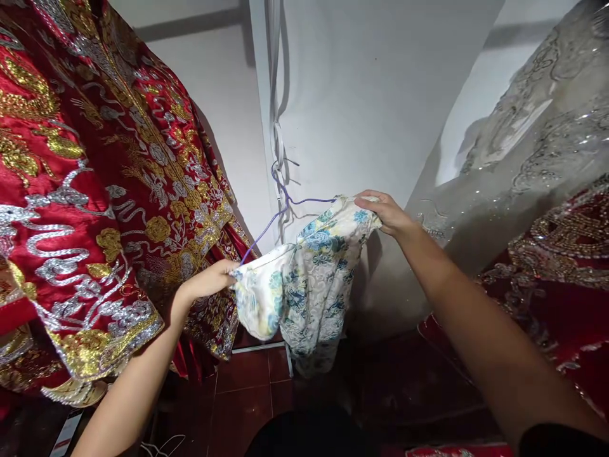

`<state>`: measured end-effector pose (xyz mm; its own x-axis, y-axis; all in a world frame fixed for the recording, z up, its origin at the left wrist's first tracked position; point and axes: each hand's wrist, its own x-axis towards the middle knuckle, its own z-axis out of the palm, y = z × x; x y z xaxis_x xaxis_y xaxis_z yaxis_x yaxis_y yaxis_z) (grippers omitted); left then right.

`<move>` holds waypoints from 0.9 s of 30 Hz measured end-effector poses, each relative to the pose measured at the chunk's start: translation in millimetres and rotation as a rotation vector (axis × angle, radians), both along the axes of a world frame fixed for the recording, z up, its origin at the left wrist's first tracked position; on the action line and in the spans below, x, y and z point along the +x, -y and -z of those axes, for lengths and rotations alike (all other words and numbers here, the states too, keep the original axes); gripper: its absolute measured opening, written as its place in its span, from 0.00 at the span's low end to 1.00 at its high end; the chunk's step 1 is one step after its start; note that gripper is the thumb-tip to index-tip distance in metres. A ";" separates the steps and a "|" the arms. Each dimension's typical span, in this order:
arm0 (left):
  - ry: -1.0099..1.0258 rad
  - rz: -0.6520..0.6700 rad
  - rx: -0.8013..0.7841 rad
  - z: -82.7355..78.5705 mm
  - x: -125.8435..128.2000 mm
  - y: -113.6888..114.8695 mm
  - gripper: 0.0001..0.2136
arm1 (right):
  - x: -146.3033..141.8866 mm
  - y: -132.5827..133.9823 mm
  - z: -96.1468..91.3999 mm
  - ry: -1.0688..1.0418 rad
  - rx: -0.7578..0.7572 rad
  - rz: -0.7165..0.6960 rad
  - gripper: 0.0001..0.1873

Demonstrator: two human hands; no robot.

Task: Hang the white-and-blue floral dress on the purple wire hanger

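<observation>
A white dress with blue and yellow flowers point(314, 266) hangs on a thin purple wire hanger point(266, 230), whose hook is up by a white pole. My left hand point(214, 279) pinches the dress's left shoulder edge near the hanger's end. At the opposite shoulder, my right hand point(383, 212) grips the cloth with the thumb on top. The dress drapes down between both hands, its lower part in shadow. The fingertips under the fabric are partly hidden.
Red garments with gold and silver embroidery point(157, 165) hang close on the left. A pale beaded gown point(537, 120) and a dark red beaded garment point(566, 254) are on the right. A white pole point(264, 76) runs down the wall above a red tiled floor point(240, 406).
</observation>
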<state>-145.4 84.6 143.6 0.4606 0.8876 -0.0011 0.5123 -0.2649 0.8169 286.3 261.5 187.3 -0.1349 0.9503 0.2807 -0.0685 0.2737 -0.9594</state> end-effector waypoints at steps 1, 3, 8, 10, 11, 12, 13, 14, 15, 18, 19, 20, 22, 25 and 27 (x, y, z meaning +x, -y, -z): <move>0.011 -0.059 0.105 0.8 -0.2 -2.6 0.07 | 0.5 -1.0 0.6 -0.004 -0.022 -0.025 0.26; 0.062 -0.146 0.270 2.6 0.4 -11.2 0.08 | 1.7 -1.5 1.5 0.002 -0.061 -0.057 0.26; 0.193 -0.322 0.517 -8.5 13.5 -45.0 0.09 | -6.1 10.5 5.5 0.099 -0.116 -0.165 0.23; 0.255 -0.436 0.487 -21.5 21.1 -56.9 0.14 | -13.2 19.9 8.4 0.116 -0.104 -0.168 0.22; 0.298 -0.481 0.444 -28.8 24.7 -60.5 0.16 | -16.4 24.8 9.5 0.108 -0.086 -0.150 0.22; 0.348 -0.519 0.399 -36.1 28.0 -62.1 0.18 | -19.1 29.3 9.8 0.088 -0.064 -0.123 0.22; 0.394 -0.544 0.362 -42.8 31.0 -61.6 0.18 | -21.5 33.3 8.7 0.059 -0.040 -0.089 0.22; 0.426 -0.551 0.341 -48.7 33.9 -59.1 0.17 | -23.8 36.7 5.8 0.023 -0.020 -0.051 0.21; 0.436 -0.545 0.339 -53.7 36.5 -55.1 0.16 | -26.6 39.7 0.9 -0.011 -0.007 -0.017 0.21; 0.312 -0.522 0.496 -62.9 42.6 -39.9 0.13 | -41.7 50.2 -23.6 -0.061 0.012 -0.005 0.20; 0.236 -0.537 0.578 -64.0 43.6 -35.6 0.13 | -49.3 56.0 -33.1 -0.064 0.027 -0.034 0.19; 0.163 -0.563 0.651 -64.1 44.0 -32.2 0.12 | -57.7 63.6 -41.9 -0.058 0.048 -0.079 0.18; 0.071 -0.616 0.731 -60.7 43.2 -28.1 0.10 | -74.1 83.8 -54.3 -0.001 0.086 -0.227 0.16; 0.138 -0.651 0.743 -47.7 41.7 -24.8 0.11 | -89.1 116.6 -52.3 0.269 0.075 -0.664 0.23; 0.205 -0.609 0.736 -38.0 45.0 -21.7 0.16 | -92.4 128.7 -37.0 0.419 0.075 -0.860 0.26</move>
<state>-100.4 106.3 181.6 -0.1473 0.7206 0.6775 0.5971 -0.4813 0.6418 194.0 132.9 224.3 -0.8810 0.4608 0.1074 0.0700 0.3512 -0.9337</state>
